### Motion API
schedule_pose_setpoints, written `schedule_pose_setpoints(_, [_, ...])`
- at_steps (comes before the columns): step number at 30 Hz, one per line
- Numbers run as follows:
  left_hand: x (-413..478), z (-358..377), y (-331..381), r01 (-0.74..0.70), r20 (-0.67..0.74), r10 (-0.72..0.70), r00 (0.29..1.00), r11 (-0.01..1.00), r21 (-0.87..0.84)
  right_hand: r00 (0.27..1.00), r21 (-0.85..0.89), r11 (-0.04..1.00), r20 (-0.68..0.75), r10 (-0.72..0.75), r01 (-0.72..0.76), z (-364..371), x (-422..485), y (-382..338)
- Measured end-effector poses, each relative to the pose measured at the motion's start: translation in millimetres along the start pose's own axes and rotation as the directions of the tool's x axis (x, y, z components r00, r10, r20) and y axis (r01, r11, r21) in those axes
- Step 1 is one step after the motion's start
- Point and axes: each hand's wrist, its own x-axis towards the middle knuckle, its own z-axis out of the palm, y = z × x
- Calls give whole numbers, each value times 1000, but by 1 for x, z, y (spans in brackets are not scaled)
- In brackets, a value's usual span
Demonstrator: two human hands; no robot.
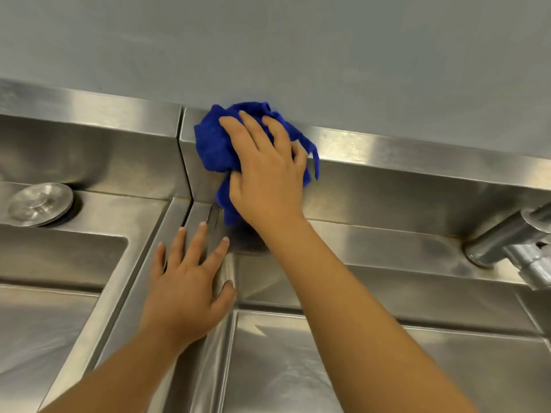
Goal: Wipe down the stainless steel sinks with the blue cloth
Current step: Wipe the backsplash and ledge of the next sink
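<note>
The bunched blue cloth (213,144) lies against the upright back wall of the right stainless steel sink (387,192), near its left corner. My right hand (265,174) presses it there with spread fingers, and a tail of cloth hangs below the palm. My left hand (186,287) rests flat, fingers spread, on the steel divider rim between the right sink and the left sink (59,254). Its thumb lies over the right basin's edge.
A round steel drain cover (40,204) sits on the left sink's back ledge. A chrome tap fitting (512,245) juts in at the right edge. A grey wall (298,55) rises behind the sinks. Both basins open below the hands.
</note>
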Motion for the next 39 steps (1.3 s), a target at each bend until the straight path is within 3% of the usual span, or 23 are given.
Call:
schedule_pose_setpoints(3, [0,0,-1,2,13,-1,1000,1000,-6,999,-48,998,-5,48,-48,-30,-10,44])
schedule_pose_setpoints(5, [0,0,-1,0,9,0,1000,1000,-7,979,-54,981,-93,182,-188,-55,-21,82])
schedule_pose_setpoints(8, [0,-1,0,-5,-3,5,1000,1000,2,843,29,880,-271,464,-475,-94,-30,135])
schedule_pose_setpoints(11, [1,1,-1,-15,-7,15,1000,1000,9,751,86,811,-330,572,-579,-97,-23,140])
schedule_pose_setpoints(13, [0,1,-2,-15,6,15,1000,1000,12,775,89,833,-323,543,-547,-86,-23,121])
schedule_pose_setpoints(16, [2,3,-4,-8,17,7,1000,1000,20,911,51,932,-196,363,-360,-81,-32,118])
schedule_pose_setpoints(18, [2,3,-5,-8,25,7,1000,1000,17,949,26,958,-132,288,-287,-97,-35,143])
schedule_pose_setpoints(20, [1,2,-5,-12,21,12,1000,1000,27,924,32,938,-167,344,-344,-117,-40,177])
schedule_pose_setpoints(23, [2,2,-4,-7,31,6,1000,1000,29,829,31,870,-287,479,-492,-137,-47,211])
schedule_pose_setpoints(30, [1,2,-4,-13,24,12,1000,999,37,708,86,802,-419,568,-592,-92,-73,191])
schedule_pose_setpoints(34, [1,2,-3,-11,25,10,1000,999,37,781,78,845,-343,521,-530,-54,-101,174])
schedule_pose_setpoints(36, [0,1,-3,-5,20,4,1000,999,42,783,119,862,-370,499,-493,-58,-89,169])
schedule_pose_setpoints(39, [0,0,-3,-10,24,9,1000,999,46,850,100,936,-395,347,-336,-64,-65,147])
